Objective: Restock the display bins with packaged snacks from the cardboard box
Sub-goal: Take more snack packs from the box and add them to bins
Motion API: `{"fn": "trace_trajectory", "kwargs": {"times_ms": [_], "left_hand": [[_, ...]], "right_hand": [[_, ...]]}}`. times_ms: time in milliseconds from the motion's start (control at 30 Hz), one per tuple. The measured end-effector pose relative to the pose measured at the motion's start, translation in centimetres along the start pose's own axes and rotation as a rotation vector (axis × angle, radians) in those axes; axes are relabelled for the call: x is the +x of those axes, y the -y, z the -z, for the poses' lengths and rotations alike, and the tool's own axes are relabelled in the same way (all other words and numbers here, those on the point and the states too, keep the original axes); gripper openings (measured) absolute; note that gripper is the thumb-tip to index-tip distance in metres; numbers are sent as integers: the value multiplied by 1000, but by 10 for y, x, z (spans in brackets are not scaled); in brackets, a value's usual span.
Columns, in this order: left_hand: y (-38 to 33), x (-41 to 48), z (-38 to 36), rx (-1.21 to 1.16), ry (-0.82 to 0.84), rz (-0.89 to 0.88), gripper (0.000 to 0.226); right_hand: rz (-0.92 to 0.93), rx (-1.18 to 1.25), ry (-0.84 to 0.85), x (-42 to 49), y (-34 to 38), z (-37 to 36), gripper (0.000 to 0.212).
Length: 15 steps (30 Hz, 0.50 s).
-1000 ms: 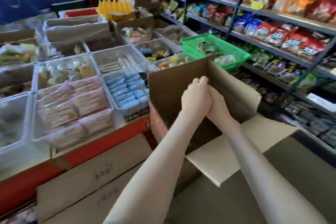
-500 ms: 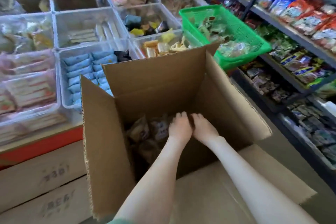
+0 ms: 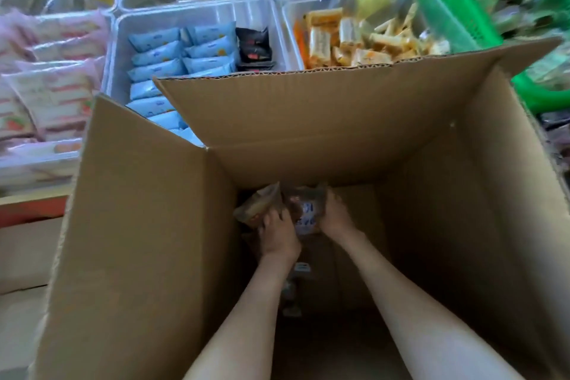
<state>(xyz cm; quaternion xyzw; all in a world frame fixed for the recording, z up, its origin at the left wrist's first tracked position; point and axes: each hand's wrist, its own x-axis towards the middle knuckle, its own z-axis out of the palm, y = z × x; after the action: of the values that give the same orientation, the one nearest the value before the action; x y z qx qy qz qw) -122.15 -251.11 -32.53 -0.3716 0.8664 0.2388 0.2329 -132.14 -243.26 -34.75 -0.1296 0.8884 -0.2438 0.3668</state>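
Brown wrapped snack packets (image 3: 303,214), low in the open brown cardboard box (image 3: 154,225), are clasped by curled fingers of the left hand (image 3: 279,237) and right hand (image 3: 334,219), seemingly bunched for one lift.

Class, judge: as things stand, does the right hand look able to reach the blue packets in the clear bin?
Probably not directly: the right hand grips a snack packet deep inside the cardboard box, whose raised far flap stands between it and the blue packets.
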Motion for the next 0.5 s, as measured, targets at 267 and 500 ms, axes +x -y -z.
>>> {"fn": "trace_trajectory", "kwargs": {"times_ms": [267,500], "left_hand": [[-3,36,-38,-230,146,-59,83],[-6,42,-42,-848,184,161,68]], "right_hand": [[-178,439,164,62,-41,-23,124],[-207,747,336,56,-53,-24,57]]}}
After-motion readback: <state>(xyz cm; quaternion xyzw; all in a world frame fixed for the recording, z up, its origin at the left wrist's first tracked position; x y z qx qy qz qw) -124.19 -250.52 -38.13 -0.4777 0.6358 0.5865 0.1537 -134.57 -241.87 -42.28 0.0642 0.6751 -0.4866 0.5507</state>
